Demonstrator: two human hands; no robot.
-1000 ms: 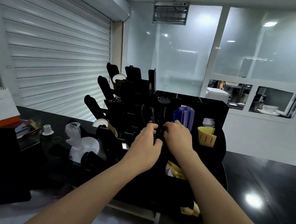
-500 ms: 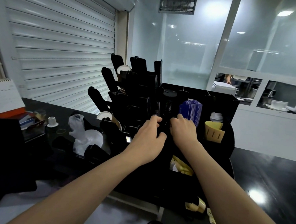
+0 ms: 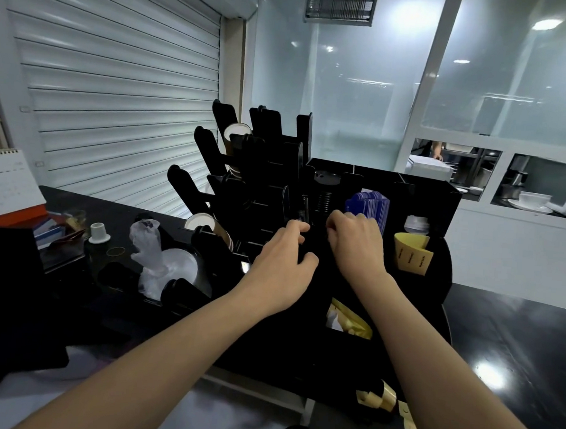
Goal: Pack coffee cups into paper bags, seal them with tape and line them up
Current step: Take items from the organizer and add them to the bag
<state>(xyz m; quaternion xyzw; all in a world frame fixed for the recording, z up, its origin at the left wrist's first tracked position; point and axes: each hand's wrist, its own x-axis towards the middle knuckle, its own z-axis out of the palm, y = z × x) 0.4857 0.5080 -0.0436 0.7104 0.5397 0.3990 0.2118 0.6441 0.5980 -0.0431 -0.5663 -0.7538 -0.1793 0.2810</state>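
Observation:
My left hand (image 3: 281,264) and my right hand (image 3: 356,243) reach side by side into the middle compartment of a black organizer (image 3: 443,205) on the counter. The fingers of both curl down into the dark slot, and what they touch or hold is hidden. Paper cups (image 3: 237,134) lie slanted in the black rack at the left, another cup (image 3: 204,220) lower down. A stack of black lids (image 3: 326,178) stands just beyond my fingers. Gold pieces (image 3: 376,398) lie at the organizer's near foot.
Purple cards (image 3: 371,203), yellow sleeves (image 3: 411,256) and small white cups (image 3: 416,223) fill the right compartments. A plastic bag of clear lids (image 3: 158,259) and a small white cup (image 3: 98,233) lie left, by a calendar (image 3: 2,181). Glossy black counter (image 3: 516,348) extends right.
Both hands stay at the same middle compartment with only slight finger shifts. The view has tilted and drifted a little.

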